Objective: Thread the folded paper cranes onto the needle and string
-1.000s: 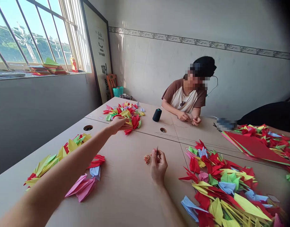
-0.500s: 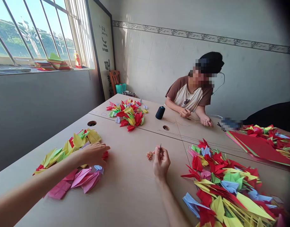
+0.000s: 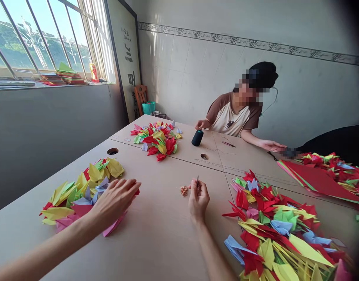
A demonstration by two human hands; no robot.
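My left hand (image 3: 115, 197) is at the right side of a pile of folded paper cranes (image 3: 60, 193) in yellow, green, pink, blue and red. Its fingers are bent down, and a bit of a red paper crane (image 3: 137, 192) shows under their tips; most of it is hidden by the hand. My right hand (image 3: 198, 201) rests on the table with its fingers closed on a thin dark needle (image 3: 197, 179) that points up. Just left of that hand lies a small heap of tiny red and gold beads (image 3: 183, 191).
A larger pile of paper cranes (image 3: 273, 230) covers the right side. Farther back are another pile (image 3: 160, 138), a black thread spool (image 3: 197, 138), thread snips (image 3: 228, 144) and red paper sheets (image 3: 317, 179). A co-worker (image 3: 233, 113) sits across the table (image 3: 156, 234), which has round holes.
My left hand has moved slightly right, the red crane's edge moving with it. My right hand stays put. The co-worker's hands have spread apart, one reaching the spool, and the snips now lie on the table.
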